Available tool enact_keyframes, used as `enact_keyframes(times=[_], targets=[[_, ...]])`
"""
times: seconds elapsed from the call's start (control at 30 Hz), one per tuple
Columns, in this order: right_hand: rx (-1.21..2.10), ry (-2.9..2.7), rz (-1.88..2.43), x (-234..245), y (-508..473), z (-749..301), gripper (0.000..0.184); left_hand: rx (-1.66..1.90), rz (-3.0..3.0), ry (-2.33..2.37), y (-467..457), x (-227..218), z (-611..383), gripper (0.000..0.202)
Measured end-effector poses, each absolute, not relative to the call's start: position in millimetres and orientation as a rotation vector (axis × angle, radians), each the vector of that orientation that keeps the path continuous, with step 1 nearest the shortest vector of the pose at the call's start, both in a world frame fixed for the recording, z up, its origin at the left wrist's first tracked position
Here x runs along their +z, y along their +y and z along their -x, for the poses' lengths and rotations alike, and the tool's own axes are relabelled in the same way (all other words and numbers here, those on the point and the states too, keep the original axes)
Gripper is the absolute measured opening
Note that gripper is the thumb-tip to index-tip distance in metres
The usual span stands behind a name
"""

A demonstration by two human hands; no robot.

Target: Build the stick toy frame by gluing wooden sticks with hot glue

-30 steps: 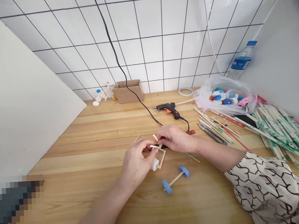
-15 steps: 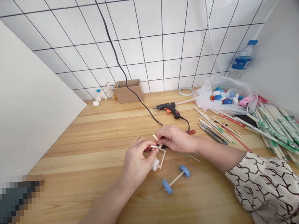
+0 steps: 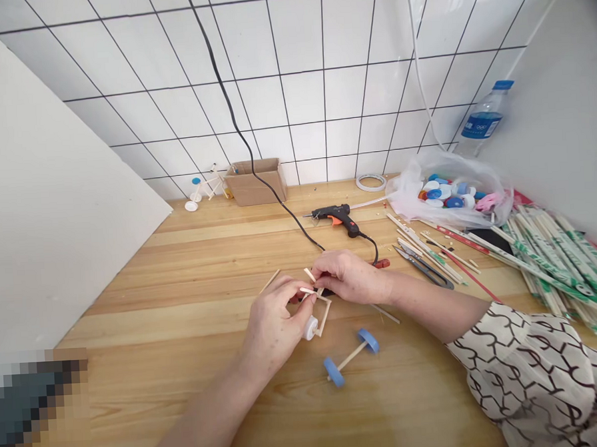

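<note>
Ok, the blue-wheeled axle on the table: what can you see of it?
The axle is a thin pale wooden stick, probably a cut chopstick, with a round blue bottle cap at one end and another at the other. It lies diagonally on the wooden tabletop, near the left hand, touching only the tabletop.

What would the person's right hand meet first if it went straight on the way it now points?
Probably the short wooden stick by the right hand, then the left hand, though depth is unclear.
</note>
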State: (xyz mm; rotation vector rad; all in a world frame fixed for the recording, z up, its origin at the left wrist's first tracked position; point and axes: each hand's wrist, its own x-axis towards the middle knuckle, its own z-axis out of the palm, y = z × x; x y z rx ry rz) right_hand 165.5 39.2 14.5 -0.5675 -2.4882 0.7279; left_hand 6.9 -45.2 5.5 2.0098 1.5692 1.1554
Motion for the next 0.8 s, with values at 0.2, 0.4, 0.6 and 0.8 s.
enact_keyframes(times=[0.2,0.4,0.6,0.8], targets=[[0.731,-2.473,0.564,14.5,38.8,-165.8,0.016,1.167,-2.015,1.556,-44.9,4.3,-7.3,0.009],[0.731,-2.468,0.565,14.0,39.2,-166.0,0.016,1.157,-2.010,1.540,-44.7,3.0,-6.7,0.010],[0.735,-2.465,0.570,13.4,38.7,-166.0,0.015,1.160,-1.995,1.521,-44.8,2.8,-6.6,0.011],[0.749,-2.475,0.588,14.3,38.3,-165.9,0.016,1.163,-2.006,1.526,-44.2,4.0,-7.3,0.011]])
